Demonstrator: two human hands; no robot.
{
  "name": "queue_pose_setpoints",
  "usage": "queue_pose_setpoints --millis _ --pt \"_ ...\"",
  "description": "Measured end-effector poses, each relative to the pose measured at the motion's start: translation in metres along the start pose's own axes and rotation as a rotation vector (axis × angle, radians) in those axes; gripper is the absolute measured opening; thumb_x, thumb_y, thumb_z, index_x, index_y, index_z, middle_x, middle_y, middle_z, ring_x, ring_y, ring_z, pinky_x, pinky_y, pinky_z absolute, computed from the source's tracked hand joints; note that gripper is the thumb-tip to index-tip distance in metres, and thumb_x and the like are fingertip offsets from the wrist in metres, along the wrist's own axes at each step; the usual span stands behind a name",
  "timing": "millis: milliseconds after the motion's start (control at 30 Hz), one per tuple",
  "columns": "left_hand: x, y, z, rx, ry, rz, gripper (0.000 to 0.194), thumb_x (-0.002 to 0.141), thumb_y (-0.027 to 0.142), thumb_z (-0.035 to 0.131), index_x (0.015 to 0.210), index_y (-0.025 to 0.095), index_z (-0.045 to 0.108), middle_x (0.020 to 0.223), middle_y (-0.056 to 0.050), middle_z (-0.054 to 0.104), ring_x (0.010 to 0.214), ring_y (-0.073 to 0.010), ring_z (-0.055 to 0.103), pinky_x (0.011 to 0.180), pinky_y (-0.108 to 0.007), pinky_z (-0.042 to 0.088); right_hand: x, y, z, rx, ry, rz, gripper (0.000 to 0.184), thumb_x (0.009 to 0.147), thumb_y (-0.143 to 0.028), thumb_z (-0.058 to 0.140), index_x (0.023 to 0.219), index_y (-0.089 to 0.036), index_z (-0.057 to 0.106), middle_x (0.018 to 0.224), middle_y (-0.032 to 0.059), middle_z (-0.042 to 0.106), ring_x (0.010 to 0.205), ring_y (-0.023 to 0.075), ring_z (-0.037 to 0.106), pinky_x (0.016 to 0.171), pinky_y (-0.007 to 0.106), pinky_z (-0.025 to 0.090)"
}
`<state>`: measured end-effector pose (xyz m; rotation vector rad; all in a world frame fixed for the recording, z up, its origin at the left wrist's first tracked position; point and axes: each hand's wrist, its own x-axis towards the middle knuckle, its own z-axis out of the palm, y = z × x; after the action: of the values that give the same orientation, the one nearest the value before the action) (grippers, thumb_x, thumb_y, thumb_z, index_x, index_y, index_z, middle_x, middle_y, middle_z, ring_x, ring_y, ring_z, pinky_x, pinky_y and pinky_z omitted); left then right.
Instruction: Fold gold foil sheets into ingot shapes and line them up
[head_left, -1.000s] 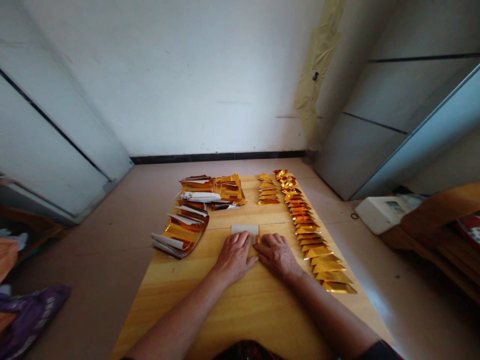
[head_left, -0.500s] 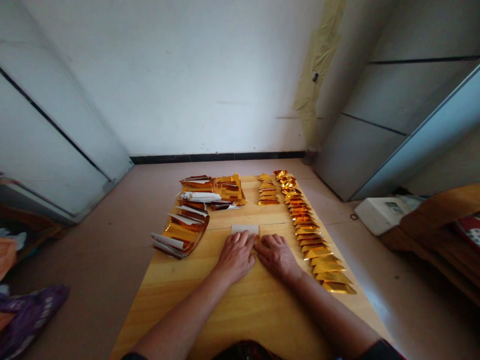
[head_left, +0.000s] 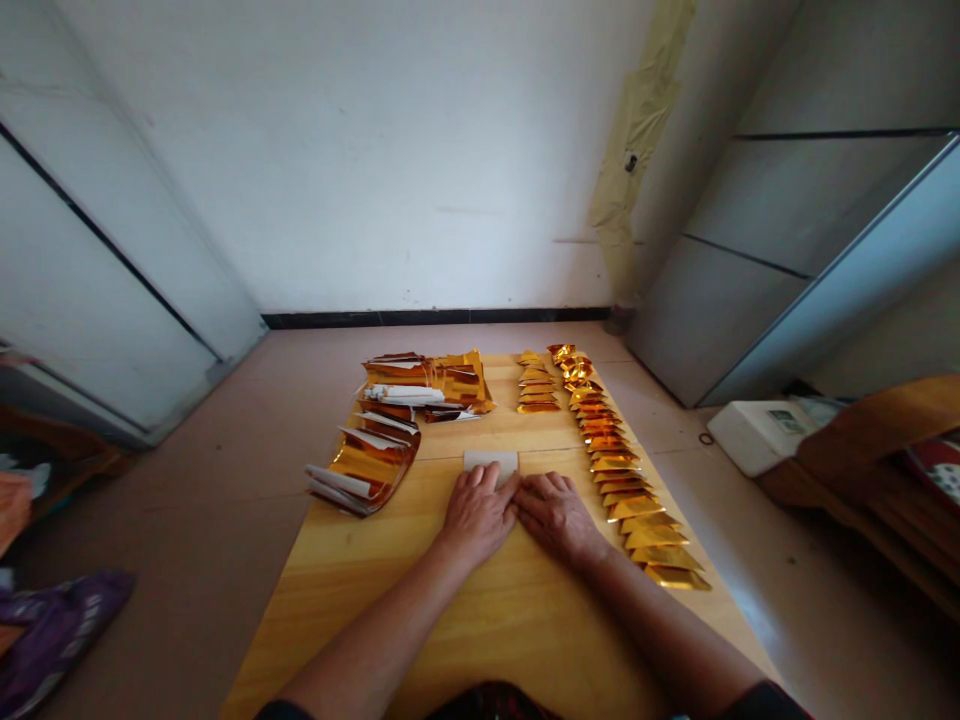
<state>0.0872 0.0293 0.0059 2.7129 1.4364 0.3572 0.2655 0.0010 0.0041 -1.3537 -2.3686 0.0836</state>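
Note:
A small sheet of foil paper [head_left: 491,459], pale side up, lies on the wooden table [head_left: 360,590]. Its near part is hidden under my fingers. My left hand [head_left: 480,512] presses on the sheet with its fingers together, thumb towards the right. Close against it, my right hand [head_left: 553,512] has curled fingers at the sheet's near right edge, the fingertips of both hands meeting there. To the right runs a long row of folded gold foil pieces [head_left: 619,463], overlapping one another. A shorter row of folded gold pieces [head_left: 537,380] sits beyond my hands.
Fanned gold foil sheets with pale backs [head_left: 375,455] lie at the table's left, and a banded bundle of them [head_left: 427,380] at the back left. A white box [head_left: 757,432] stands on the right, beside a wooden piece of furniture [head_left: 877,430]. A purple bag [head_left: 64,635] is at lower left.
My left fingers have drawn slightly nearer to me and more of the pale sheet shows. Both hands stay together at its near edge.

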Motion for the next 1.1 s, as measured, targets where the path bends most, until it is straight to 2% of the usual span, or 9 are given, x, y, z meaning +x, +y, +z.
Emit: queue_pose_setpoints --millis 133,300,500,633,800,933,1100 --pt "-0.004 0.001 0.001 -0.022 0.037 0.007 0.046 0.087 0.034 0.048 0.132 0.030 0.044 0.118 -0.007 0.049 0.103 -0.0238 0.045 0.092 -0.041 0.038 0.004 0.004 0.001 0.131 0.110 0.034 0.032 0.093 -0.019 0.040 0.117 -0.022 0.061 0.106 0.0097 0.061 0.096 0.0194 0.053 0.083 0.034 0.045" --pt "-0.006 0.000 0.003 -0.056 0.038 0.000 0.039 0.083 0.030 0.052 0.122 0.023 0.052 0.122 -0.008 0.050 0.110 -0.0239 0.045 0.097 -0.042 0.038 0.019 0.001 0.007 0.125 0.004 0.044 0.031 0.092 -0.018 0.044 0.119 -0.022 0.059 0.113 0.0085 0.063 0.101 0.0200 0.053 0.087 0.034 0.043" --pt "-0.014 -0.014 0.006 -0.117 0.030 0.085 0.044 0.081 0.033 0.057 0.123 0.022 0.052 0.138 -0.010 0.044 0.124 -0.0265 0.041 0.103 -0.045 0.036 0.021 -0.001 0.014 0.010 -0.081 0.090 0.034 0.090 -0.019 0.048 0.123 -0.023 0.056 0.118 0.0070 0.061 0.106 0.0200 0.050 0.089 0.033 0.038" --pt "-0.022 -0.024 0.005 -0.150 0.020 0.140 0.046 0.082 0.030 0.055 0.128 0.025 0.049 0.142 -0.009 0.042 0.129 -0.0248 0.038 0.108 -0.045 0.033 0.020 0.000 0.016 -0.019 -0.078 0.079 0.031 0.091 -0.020 0.048 0.119 -0.025 0.059 0.119 0.0056 0.061 0.106 0.0204 0.049 0.090 0.034 0.036" --pt "-0.026 -0.034 0.004 -0.184 -0.016 0.143 0.063 0.081 0.029 0.055 0.139 0.019 0.035 0.143 -0.010 0.042 0.132 -0.0232 0.038 0.110 -0.044 0.032 0.019 0.003 0.010 -0.031 -0.092 0.021 0.030 0.091 -0.021 0.048 0.118 -0.024 0.060 0.119 0.0059 0.062 0.105 0.0211 0.049 0.089 0.034 0.035" --pt "-0.024 -0.038 0.004 -0.175 -0.047 0.171 0.058 0.081 0.032 0.056 0.135 0.019 0.042 0.144 -0.010 0.041 0.133 -0.0233 0.036 0.111 -0.043 0.031 0.018 0.006 0.006 -0.010 -0.087 -0.005 0.030 0.092 -0.021 0.047 0.119 -0.024 0.060 0.120 0.0061 0.062 0.104 0.0210 0.050 0.089 0.035 0.035" --pt "-0.027 -0.041 0.005 -0.158 -0.034 0.161 0.057 0.079 0.034 0.059 0.133 0.020 0.045 0.145 -0.011 0.038 0.133 -0.0253 0.034 0.111 -0.043 0.032 0.016 0.007 0.010 0.003 -0.063 0.003 0.030 0.092 -0.021 0.047 0.118 -0.024 0.061 0.120 0.0062 0.062 0.106 0.0208 0.050 0.089 0.035 0.035"
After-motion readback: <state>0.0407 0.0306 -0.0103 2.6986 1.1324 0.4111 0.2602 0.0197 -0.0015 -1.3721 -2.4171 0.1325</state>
